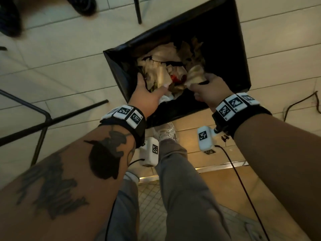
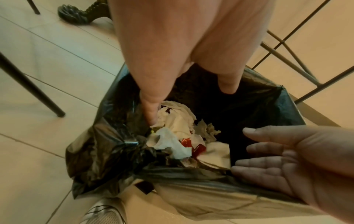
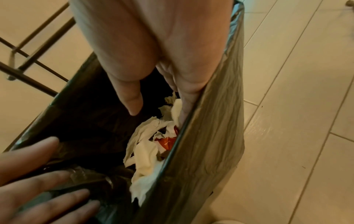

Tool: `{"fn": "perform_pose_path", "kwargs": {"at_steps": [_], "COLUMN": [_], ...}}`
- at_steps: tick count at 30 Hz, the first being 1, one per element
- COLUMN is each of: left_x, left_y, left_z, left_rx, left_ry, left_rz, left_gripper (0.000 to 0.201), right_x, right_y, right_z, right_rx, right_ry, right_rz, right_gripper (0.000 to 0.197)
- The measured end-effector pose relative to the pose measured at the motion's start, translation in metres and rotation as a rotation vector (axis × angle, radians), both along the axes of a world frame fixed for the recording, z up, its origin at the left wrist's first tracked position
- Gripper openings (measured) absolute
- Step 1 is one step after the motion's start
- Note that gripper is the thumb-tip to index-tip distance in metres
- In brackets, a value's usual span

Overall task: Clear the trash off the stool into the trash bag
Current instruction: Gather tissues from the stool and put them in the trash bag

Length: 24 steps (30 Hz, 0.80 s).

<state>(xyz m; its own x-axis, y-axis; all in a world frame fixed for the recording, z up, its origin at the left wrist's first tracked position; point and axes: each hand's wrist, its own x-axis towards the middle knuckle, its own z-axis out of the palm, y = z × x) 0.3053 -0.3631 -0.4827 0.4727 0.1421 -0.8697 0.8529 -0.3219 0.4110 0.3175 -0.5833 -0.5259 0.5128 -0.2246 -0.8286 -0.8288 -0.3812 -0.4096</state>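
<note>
Head view: both hands over the trash bag [image 1: 231, 54]; left hand [image 1: 147, 91] and right hand [image 1: 208, 89] spread-fingered, holding nothing; crumpled napkins [image 1: 159, 70] look light, soft, best pinched in bunches.

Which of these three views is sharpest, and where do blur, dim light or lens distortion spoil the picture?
Head view: sharpest on the wrist markers, dim warm light, the trash bag interior nearly black, tile lines bowed by the wide lens. Left wrist view: the left hand looms large and soft, crumpled paper fairly clear. Right wrist view: softest overall, the right hand smeared.
</note>
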Motion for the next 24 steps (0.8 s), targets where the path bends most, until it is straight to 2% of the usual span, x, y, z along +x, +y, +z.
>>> {"fn": "perform_pose_path", "kwargs": {"at_steps": [3,4,7,8,9,10,11,14,16,19,24], "left_x": [-0.006,-0.009,-0.011,-0.017,-0.019,-0.029,-0.035,-0.061,-0.082,-0.123,-0.197], "left_y": [0.006,0.010,0.024,0.036,0.087,0.082,0.103,0.085,0.097,0.146,0.211], "left_z": [0.015,0.023,0.068,0.086,0.141,0.150,0.180,0.209,0.250,0.327,0.423], "left_rx": [-0.033,-0.051,-0.112,-0.107,-0.055,-0.069,-0.042,-0.076,-0.104,-0.117,-0.073], "left_ry": [-0.011,-0.014,-0.016,-0.058,-0.143,-0.166,-0.199,-0.180,-0.217,-0.314,-0.489], "left_rz": [0.021,0.047,0.094,0.123,0.177,0.168,0.156,0.037,0.043,0.039,0.065], "left_gripper": [0.119,0.116,0.086,0.075,0.063,0.053,0.045,0.028,0.025,0.022,0.026], "right_x": [-0.002,-0.004,0.010,0.012,0.030,0.018,0.022,-0.007,-0.020,-0.020,-0.034], "right_y": [-0.003,0.000,0.019,0.036,0.088,0.081,0.103,0.084,0.092,0.144,0.225], "right_z": [0.006,0.019,0.062,0.092,0.141,0.153,0.183,0.203,0.232,0.307,0.412], "right_rx": [0.003,0.017,0.001,-0.013,0.020,-0.015,-0.008,-0.060,-0.037,0.014,0.082], "right_ry": [-0.027,0.010,0.042,0.029,-0.048,-0.041,-0.095,-0.027,-0.037,-0.187,-0.369], "right_rz": [0.072,0.103,0.235,0.296,0.426,0.478,0.570,0.727,0.818,0.939,1.092], "right_gripper": [0.075,0.072,0.058,0.049,0.041,0.037,0.035,0.030,0.024,0.016,0.019]}}
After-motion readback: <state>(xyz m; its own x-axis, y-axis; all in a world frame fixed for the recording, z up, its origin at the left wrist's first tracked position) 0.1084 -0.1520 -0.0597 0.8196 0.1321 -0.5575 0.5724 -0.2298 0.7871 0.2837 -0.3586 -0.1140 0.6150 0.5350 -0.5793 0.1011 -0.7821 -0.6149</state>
